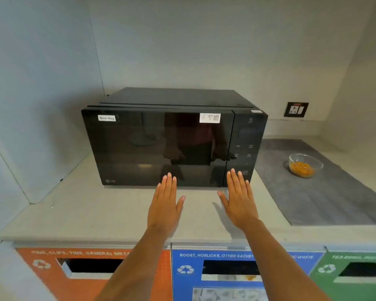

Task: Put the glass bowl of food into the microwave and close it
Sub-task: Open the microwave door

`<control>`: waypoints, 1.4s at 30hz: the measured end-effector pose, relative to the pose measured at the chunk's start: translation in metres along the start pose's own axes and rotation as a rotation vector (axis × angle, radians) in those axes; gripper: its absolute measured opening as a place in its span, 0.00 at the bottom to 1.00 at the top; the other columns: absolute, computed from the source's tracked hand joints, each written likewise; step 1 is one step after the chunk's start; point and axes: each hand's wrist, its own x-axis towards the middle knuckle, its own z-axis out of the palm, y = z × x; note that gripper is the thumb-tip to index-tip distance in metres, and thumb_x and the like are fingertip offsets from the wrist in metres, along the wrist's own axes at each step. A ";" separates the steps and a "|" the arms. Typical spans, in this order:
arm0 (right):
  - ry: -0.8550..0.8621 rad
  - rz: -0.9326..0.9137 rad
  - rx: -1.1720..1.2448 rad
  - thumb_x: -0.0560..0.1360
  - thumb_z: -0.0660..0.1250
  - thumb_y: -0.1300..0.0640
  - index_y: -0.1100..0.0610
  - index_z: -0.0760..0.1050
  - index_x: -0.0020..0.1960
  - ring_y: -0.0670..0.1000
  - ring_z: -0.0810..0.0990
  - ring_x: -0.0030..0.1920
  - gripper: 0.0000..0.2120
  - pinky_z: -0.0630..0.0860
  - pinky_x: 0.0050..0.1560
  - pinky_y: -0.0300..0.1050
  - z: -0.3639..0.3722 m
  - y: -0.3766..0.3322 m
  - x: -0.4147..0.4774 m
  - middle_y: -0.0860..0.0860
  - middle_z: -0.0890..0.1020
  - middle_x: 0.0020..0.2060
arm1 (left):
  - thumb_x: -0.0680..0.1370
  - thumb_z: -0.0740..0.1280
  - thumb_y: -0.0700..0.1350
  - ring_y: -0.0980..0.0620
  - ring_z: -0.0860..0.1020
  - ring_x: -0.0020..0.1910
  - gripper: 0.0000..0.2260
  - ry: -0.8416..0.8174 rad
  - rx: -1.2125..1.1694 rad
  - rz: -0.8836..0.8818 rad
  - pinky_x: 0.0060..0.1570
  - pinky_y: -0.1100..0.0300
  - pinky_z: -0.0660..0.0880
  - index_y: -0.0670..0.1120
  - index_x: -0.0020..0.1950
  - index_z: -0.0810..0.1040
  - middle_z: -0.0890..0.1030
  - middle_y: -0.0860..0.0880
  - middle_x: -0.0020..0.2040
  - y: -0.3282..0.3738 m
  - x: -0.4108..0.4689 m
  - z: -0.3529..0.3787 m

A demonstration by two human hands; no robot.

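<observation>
Both hands extend flat, palms down, fingers spread, empty: left hand [165, 206] and right hand [240, 202] above the table [96, 211] near its front edge. Microwave [172, 140] door closed (label "Non-Veg"). Glass bowl [304, 165] of food sits toward the table's right edge.

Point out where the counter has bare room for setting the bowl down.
Bare counter lies left of the hands and in front of the microwave; the grey mat is bare nearer than the glass bowl. Nowhere crowded.
</observation>
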 end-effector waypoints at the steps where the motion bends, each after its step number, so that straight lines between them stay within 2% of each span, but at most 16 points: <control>1: -0.019 0.012 0.004 0.58 0.15 0.30 0.52 0.37 0.75 0.53 0.38 0.76 0.51 0.35 0.73 0.47 0.005 0.001 -0.001 0.50 0.41 0.77 | 0.75 0.38 0.63 0.51 0.41 0.79 0.34 -0.031 0.006 -0.013 0.76 0.57 0.42 0.50 0.78 0.39 0.40 0.51 0.80 0.000 -0.002 0.005; 6: -0.081 0.020 0.008 0.56 0.14 0.29 0.52 0.37 0.75 0.54 0.38 0.76 0.53 0.33 0.71 0.47 0.034 0.006 -0.012 0.50 0.40 0.77 | 0.69 0.29 0.66 0.50 0.40 0.79 0.39 -0.100 0.057 -0.034 0.78 0.56 0.42 0.50 0.78 0.38 0.38 0.51 0.80 -0.005 -0.011 0.032; 9: -0.170 0.034 0.043 0.70 0.28 0.31 0.52 0.38 0.76 0.54 0.38 0.76 0.40 0.36 0.74 0.50 0.049 0.009 -0.017 0.51 0.40 0.77 | 0.64 0.23 0.67 0.50 0.38 0.79 0.44 -0.167 0.072 -0.022 0.79 0.54 0.42 0.50 0.78 0.37 0.37 0.50 0.79 -0.009 -0.014 0.041; 10: -0.199 0.042 0.045 0.74 0.35 0.34 0.52 0.38 0.76 0.53 0.38 0.76 0.35 0.37 0.74 0.50 0.054 0.011 -0.018 0.51 0.40 0.77 | 0.66 0.25 0.66 0.50 0.38 0.79 0.42 -0.183 0.069 -0.022 0.79 0.54 0.42 0.51 0.78 0.38 0.37 0.50 0.79 -0.010 -0.014 0.043; 12: -0.227 0.049 0.061 0.78 0.41 0.38 0.51 0.39 0.76 0.53 0.38 0.76 0.31 0.36 0.73 0.49 0.060 0.013 -0.019 0.50 0.41 0.77 | 0.68 0.28 0.66 0.51 0.38 0.78 0.40 -0.212 0.057 -0.023 0.78 0.54 0.40 0.52 0.78 0.38 0.37 0.51 0.79 -0.010 -0.014 0.046; 14: -0.255 0.045 0.052 0.78 0.41 0.39 0.51 0.39 0.76 0.52 0.39 0.76 0.31 0.36 0.73 0.49 0.063 0.014 -0.017 0.49 0.41 0.77 | 0.68 0.28 0.66 0.51 0.38 0.79 0.39 -0.245 0.063 -0.030 0.78 0.54 0.40 0.53 0.78 0.39 0.37 0.52 0.79 -0.011 -0.014 0.046; 18: -0.296 0.028 0.013 0.78 0.40 0.40 0.50 0.38 0.76 0.53 0.39 0.76 0.29 0.37 0.74 0.50 0.065 0.015 -0.015 0.49 0.41 0.77 | 0.78 0.39 0.63 0.52 0.39 0.79 0.31 -0.301 0.088 -0.044 0.77 0.55 0.40 0.52 0.78 0.39 0.38 0.52 0.79 -0.013 -0.014 0.048; 20: -0.302 0.021 0.007 0.79 0.40 0.41 0.50 0.38 0.76 0.53 0.39 0.76 0.29 0.37 0.74 0.51 0.064 0.014 -0.014 0.49 0.41 0.77 | 0.73 0.33 0.66 0.52 0.39 0.79 0.36 -0.322 0.117 -0.038 0.77 0.55 0.39 0.52 0.78 0.38 0.38 0.52 0.79 -0.012 -0.013 0.047; 23: -0.321 0.009 0.002 0.79 0.40 0.41 0.50 0.38 0.76 0.54 0.39 0.76 0.29 0.38 0.74 0.52 0.061 0.014 -0.012 0.50 0.41 0.77 | 0.59 0.20 0.68 0.51 0.38 0.79 0.49 -0.330 0.139 -0.023 0.77 0.55 0.38 0.51 0.78 0.36 0.37 0.51 0.79 -0.010 -0.013 0.044; 25: -0.342 0.006 0.007 0.79 0.40 0.42 0.51 0.38 0.76 0.54 0.39 0.76 0.29 0.38 0.74 0.52 0.059 0.015 -0.012 0.50 0.41 0.77 | 0.55 0.18 0.68 0.50 0.38 0.79 0.52 -0.334 0.144 -0.017 0.77 0.55 0.39 0.51 0.78 0.36 0.37 0.51 0.79 -0.010 -0.014 0.042; 28: -0.365 0.005 0.037 0.79 0.41 0.42 0.51 0.40 0.76 0.54 0.40 0.76 0.28 0.39 0.75 0.53 0.056 0.015 -0.011 0.50 0.42 0.77 | 0.65 0.24 0.67 0.51 0.38 0.79 0.43 -0.341 0.121 -0.037 0.77 0.55 0.38 0.51 0.78 0.37 0.37 0.51 0.79 -0.011 -0.013 0.042; 31: -0.336 0.032 0.108 0.80 0.45 0.42 0.51 0.47 0.76 0.54 0.46 0.77 0.28 0.44 0.75 0.53 0.050 0.016 -0.008 0.49 0.49 0.77 | 0.80 0.39 0.61 0.51 0.39 0.79 0.29 -0.365 0.131 -0.053 0.77 0.55 0.39 0.51 0.78 0.39 0.39 0.51 0.80 -0.009 -0.012 0.041; 34: -0.250 0.091 0.251 0.79 0.52 0.44 0.50 0.56 0.74 0.54 0.57 0.75 0.25 0.54 0.74 0.52 0.043 0.018 -0.005 0.49 0.59 0.75 | 0.82 0.44 0.58 0.51 0.48 0.79 0.26 -0.305 0.109 -0.066 0.78 0.56 0.46 0.50 0.79 0.48 0.49 0.51 0.80 -0.006 -0.009 0.036; 37: -0.040 0.298 0.581 0.77 0.61 0.48 0.51 0.60 0.72 0.55 0.65 0.71 0.25 0.63 0.70 0.53 0.035 0.018 0.000 0.52 0.65 0.72 | 0.82 0.51 0.55 0.52 0.64 0.74 0.21 -0.147 0.135 -0.022 0.76 0.58 0.58 0.52 0.74 0.63 0.66 0.52 0.75 0.001 -0.003 0.025; 40: 0.199 0.492 0.798 0.73 0.69 0.52 0.54 0.61 0.70 0.57 0.68 0.68 0.30 0.67 0.67 0.54 0.025 0.025 0.014 0.55 0.68 0.70 | 0.81 0.56 0.54 0.52 0.67 0.73 0.21 -0.034 0.060 -0.032 0.75 0.56 0.61 0.52 0.73 0.64 0.68 0.52 0.74 0.010 0.011 0.006; 42: 0.234 0.530 0.792 0.71 0.71 0.52 0.55 0.58 0.71 0.58 0.67 0.68 0.35 0.68 0.66 0.55 0.022 0.034 0.025 0.56 0.66 0.70 | 0.81 0.57 0.53 0.51 0.68 0.71 0.19 0.111 0.012 -0.010 0.74 0.55 0.63 0.51 0.71 0.68 0.71 0.51 0.72 0.019 0.028 -0.013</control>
